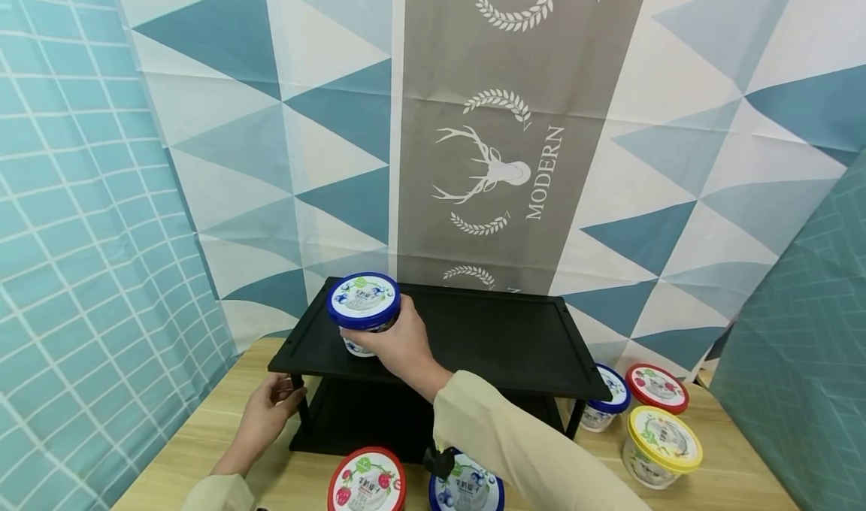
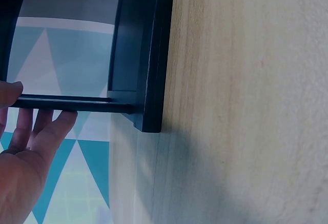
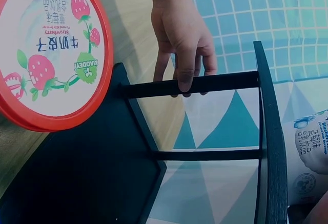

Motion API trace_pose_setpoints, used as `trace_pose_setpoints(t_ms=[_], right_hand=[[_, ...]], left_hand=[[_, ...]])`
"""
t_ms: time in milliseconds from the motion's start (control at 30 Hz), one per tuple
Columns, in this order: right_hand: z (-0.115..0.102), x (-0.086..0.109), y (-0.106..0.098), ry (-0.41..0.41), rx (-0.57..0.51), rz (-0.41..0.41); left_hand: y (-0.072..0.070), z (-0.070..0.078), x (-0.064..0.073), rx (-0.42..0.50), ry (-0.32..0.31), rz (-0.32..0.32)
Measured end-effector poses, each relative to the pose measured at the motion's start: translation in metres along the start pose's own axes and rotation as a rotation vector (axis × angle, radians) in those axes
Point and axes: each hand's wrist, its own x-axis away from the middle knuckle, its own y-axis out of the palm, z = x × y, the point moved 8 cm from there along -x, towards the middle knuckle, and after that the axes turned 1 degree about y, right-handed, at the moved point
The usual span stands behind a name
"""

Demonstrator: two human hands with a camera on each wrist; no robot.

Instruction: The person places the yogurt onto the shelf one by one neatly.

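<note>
My right hand [image 1: 406, 346] grips a blue-lidded tub [image 1: 364, 299] at the left end of a two-tier black shelf's top board [image 1: 501, 338]. The tub is upright, its base right at the board. Part of its printed side [image 3: 312, 157] shows at the right edge of the right wrist view. Lower down, my left hand [image 1: 264, 421] holds the shelf's front left leg [image 2: 92, 103]. Thumb and fingers lie on opposite sides of that leg in the right wrist view, where the left hand [image 3: 182, 39] shows from the back.
A red-lidded tub [image 1: 367, 481] and another blue-lidded tub [image 1: 467, 485] stand before the shelf. To its right are blue-lidded [image 1: 612, 391], red-lidded [image 1: 656, 388] and yellow-lidded [image 1: 663, 439] tubs. Everything is on a wooden table [image 1: 196, 436], with patterned cloth [image 1: 338, 120] behind.
</note>
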Motion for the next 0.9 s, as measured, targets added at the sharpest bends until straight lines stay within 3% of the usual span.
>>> trace_pose_setpoints(t_ms=[900], right_hand=[[-0.005, 0.0, 0.022, 0.011, -0.045, 0.001]], left_hand=[[0.0, 0.003, 0.001, 0.022, 0.01, 0.018]])
